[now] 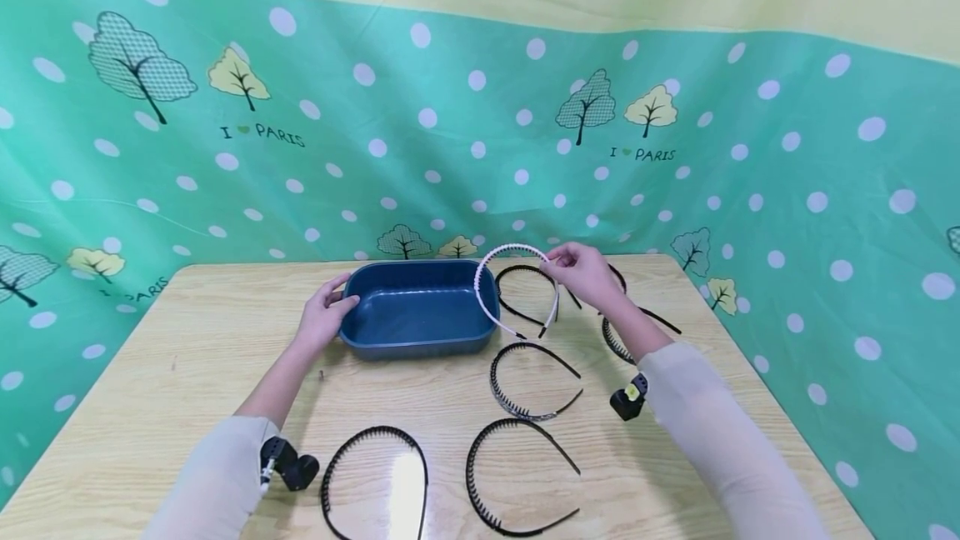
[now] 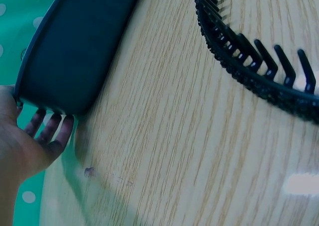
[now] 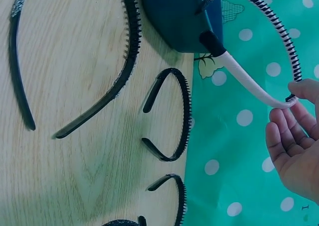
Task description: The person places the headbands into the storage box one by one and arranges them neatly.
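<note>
My left hand (image 1: pixel 324 315) grips the left end of a dark blue plastic tub (image 1: pixel 420 348), thumb over the rim and fingers against the outer wall. In the left wrist view the fingers (image 2: pixel 62 131) curl against that end of the tub. My right hand (image 1: pixel 588 275) pinches a pale pink-white toothed headband (image 3: pixel 244 82) between thumb and fingers. It is raised at the tub's right end, its black-tipped ends pointing down, and overlaps the rim in the head view. Nothing lies inside the tub.
Black toothed headbands lie on the wooden table (image 1: pixel 225 332): one (image 1: pixel 326 473) front left, one (image 1: pixel 471 473) front middle, a glittery one (image 1: pixel 495 382) above it, one (image 1: pixel 517 268) behind the pale one, others (image 1: pixel 611 340) under the right forearm. A green dotted curtain (image 1: pixel 465 148) hangs behind.
</note>
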The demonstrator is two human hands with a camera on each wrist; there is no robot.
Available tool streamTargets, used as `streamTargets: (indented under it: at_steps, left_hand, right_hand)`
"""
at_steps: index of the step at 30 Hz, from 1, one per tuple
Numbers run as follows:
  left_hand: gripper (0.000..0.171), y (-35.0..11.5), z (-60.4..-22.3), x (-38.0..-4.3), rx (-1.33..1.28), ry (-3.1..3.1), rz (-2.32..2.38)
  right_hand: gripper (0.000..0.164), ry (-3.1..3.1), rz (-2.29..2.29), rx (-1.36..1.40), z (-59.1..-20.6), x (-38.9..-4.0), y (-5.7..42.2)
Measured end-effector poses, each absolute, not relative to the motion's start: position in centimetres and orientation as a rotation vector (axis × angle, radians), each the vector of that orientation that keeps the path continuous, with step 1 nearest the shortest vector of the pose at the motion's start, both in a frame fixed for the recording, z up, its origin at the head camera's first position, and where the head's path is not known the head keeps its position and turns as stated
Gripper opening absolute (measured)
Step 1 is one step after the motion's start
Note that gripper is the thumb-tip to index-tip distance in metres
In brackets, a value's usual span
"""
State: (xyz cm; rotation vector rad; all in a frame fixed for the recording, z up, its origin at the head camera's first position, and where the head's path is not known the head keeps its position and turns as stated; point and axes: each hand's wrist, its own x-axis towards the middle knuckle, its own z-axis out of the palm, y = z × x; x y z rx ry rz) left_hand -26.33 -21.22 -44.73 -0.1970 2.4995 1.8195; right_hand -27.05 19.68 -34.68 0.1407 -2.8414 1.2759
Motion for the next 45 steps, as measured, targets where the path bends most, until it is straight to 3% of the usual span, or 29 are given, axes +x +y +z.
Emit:
streamTargets:
  at_steps: [45]
  left_hand:
    - [0.055, -21.1, -44.6, -26.1, -0.206, 2.488, 1.836]
  right_hand:
    - [0.027, -2.707, 1.415, 0.073, -35.6, -28.0, 15.9]
